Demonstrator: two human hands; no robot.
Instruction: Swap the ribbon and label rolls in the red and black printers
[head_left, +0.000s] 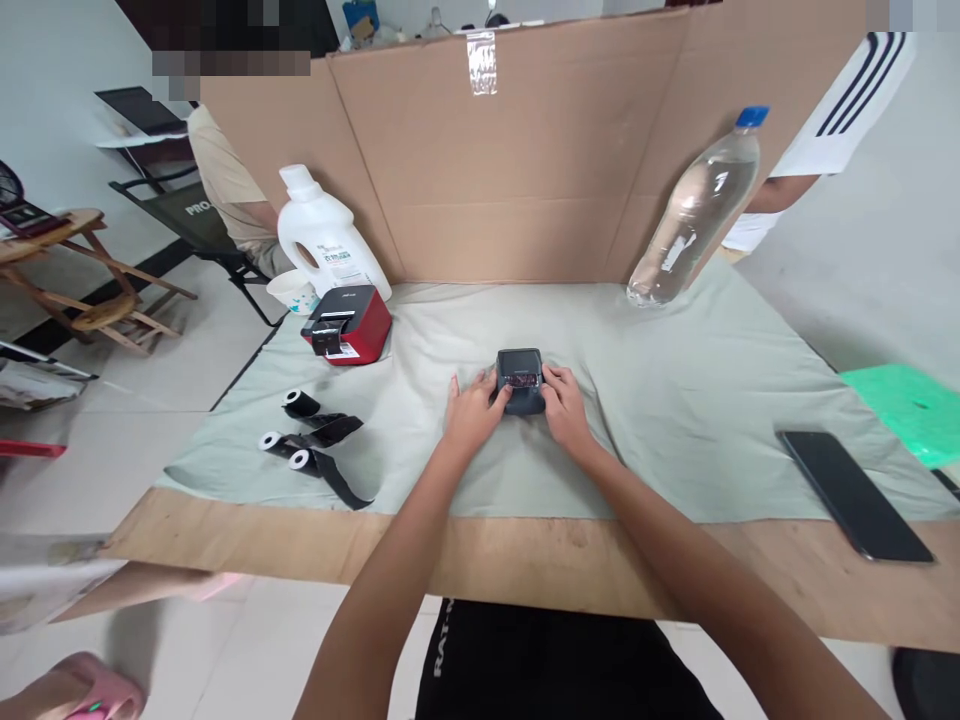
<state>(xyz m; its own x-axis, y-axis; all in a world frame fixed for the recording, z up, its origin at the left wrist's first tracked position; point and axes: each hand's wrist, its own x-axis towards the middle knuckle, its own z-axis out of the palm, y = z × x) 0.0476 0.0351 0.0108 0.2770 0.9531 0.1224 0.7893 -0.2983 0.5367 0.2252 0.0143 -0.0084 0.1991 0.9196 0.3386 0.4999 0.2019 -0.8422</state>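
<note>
A small black device, which looks like a portable printer (pixel 520 398), rests on the green-grey cloth in front of me. It has a dark panel on top and a shiny dark strip across its middle. My left hand (pixel 474 408) grips its left side, thumb on the front near the strip and some fingers spread out beside it. On the opposite side, my right hand (pixel 564 402) holds the edge with fingers curled. To the left lie several black paper rolls (pixel 303 404) with white cores, their dark tails partly unrolled.
A red and black label printer (pixel 358 325), a white jug (pixel 330 235) and a paper cup (pixel 291 291) stand back left. A water bottle (pixel 690 220) leans against the cardboard screen (pixel 517 170). A phone (pixel 855 495) lies right, near the wooden table edge (pixel 540 560). Other people sit nearby.
</note>
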